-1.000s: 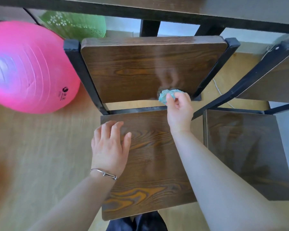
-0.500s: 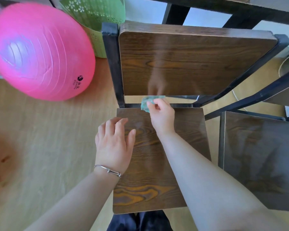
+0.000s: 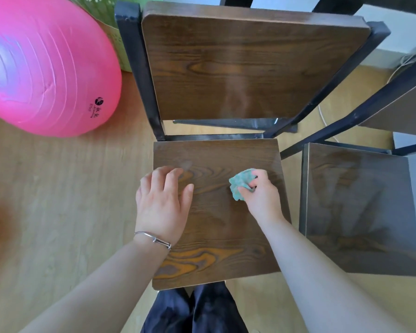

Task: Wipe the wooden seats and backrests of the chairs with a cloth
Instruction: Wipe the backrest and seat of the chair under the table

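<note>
On the seat (image 3: pixel 216 236), right of its centre, the right hand (image 3: pixel 262 198) pinches the bunched teal cloth (image 3: pixel 240 183) down, presumably for wiping pressure; the left hand (image 3: pixel 162 203), fingers relaxed and holding nothing, rests on the seat's left part, likely as a brace.

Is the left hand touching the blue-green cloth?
Apart. The head view shows a stretch of bare wooden seat between the left hand and the cloth, which the right hand grips.

Glossy grained wood seat (image 3: pixel 216 236), crumpled cloth (image 3: pixel 240 183), apparently painted-metal frame (image 3: pixel 139 75).
</note>
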A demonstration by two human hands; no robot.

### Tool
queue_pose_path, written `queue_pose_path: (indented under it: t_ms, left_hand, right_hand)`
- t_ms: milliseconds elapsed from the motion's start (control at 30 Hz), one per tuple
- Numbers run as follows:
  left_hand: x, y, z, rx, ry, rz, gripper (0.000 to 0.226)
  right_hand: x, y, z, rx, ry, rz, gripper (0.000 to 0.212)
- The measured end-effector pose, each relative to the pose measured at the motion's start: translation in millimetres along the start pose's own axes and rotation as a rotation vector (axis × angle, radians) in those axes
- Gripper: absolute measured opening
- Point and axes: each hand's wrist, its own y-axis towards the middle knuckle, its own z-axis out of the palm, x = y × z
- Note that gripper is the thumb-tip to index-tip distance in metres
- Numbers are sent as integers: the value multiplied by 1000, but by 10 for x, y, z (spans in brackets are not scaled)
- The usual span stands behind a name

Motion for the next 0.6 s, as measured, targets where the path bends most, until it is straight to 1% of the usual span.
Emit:
queue_pose_path:
  t_ms: [67,133,200,300,400,533,600]
  left_hand:
    - [-33,-31,50,9,5,7,50]
    - [-62,-60,89,6,8,22,50]
    - [-96,-85,115,15,14,33,50]
    - [-149,-86,130,33,30,41,49]
    - [-215,-56,112,38,29,39,41]
    - [-346,-2,-8,42,36,49,42]
    - [-441,30,-109,33,35,55,42]
  right_hand:
    - [-28,39,-18,43,-165,-40,62]
    - [-13,66,-30,101,-308,-103,65]
    - [4,76,-33,141,-340,-116,59]
    - [13,73,-32,118,-331,-121,42]
    - [31,54,-74,84,-205,-97,36]
    - [140,-34,-316,56,206,52,27]
    - [241,-89,-524,30,358,79,26]
